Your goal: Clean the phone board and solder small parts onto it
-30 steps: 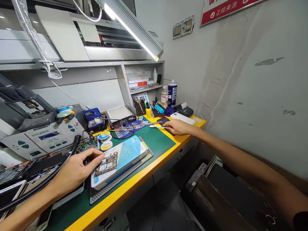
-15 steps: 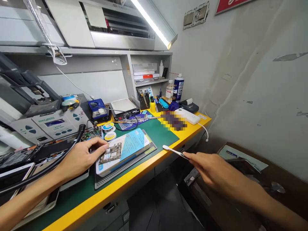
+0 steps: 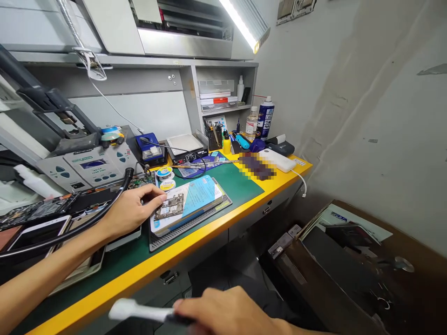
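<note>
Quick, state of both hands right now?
Left hand: partly curled, fingertips at the board's edge; grip cannot be told.
Right hand: closed, holding the brush.

An electronics repair workshop is indicated by a bare circuit board (image 3: 171,208) laid on a book (image 3: 204,193) near the front edge of a worktop (image 3: 228,219), where opened devices (image 3: 40,208) are crowded at the left end, a rework station (image 3: 87,167) set behind.

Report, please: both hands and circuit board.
Left hand at circuit board; right hand holding white tool; board flat on book; black hose near left hand.
</note>
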`<action>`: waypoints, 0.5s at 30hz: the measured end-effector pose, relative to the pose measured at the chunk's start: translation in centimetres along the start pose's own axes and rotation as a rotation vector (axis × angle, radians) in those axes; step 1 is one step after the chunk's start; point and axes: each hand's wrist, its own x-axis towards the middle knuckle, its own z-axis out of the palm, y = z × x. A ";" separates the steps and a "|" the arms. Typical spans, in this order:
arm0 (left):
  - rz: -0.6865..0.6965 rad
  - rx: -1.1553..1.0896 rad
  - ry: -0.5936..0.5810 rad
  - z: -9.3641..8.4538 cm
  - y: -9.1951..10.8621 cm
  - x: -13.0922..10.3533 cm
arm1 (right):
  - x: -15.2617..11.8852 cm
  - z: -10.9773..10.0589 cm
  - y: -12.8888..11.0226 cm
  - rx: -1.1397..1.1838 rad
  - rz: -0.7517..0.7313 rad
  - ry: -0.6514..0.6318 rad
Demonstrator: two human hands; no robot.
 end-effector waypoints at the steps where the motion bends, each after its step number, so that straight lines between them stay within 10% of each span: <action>1: 0.009 0.005 -0.028 0.0 0.1 0.0 | -0.6 -1.0 0.4 -0.026 0.044 0.034; 5: 0.051 0.021 -0.045 -0.2 0.7 -0.2 | -2.9 -7.7 1.9 0.075 -0.066 0.032; 8: 0.092 0.031 0.012 0.0 1.2 -0.6 | -2.5 -14.3 4.3 0.023 0.330 0.358; 15: 0.185 0.029 0.154 1.0 2.1 -1.6 | 6.7 -22.2 14.0 -0.154 0.341 0.295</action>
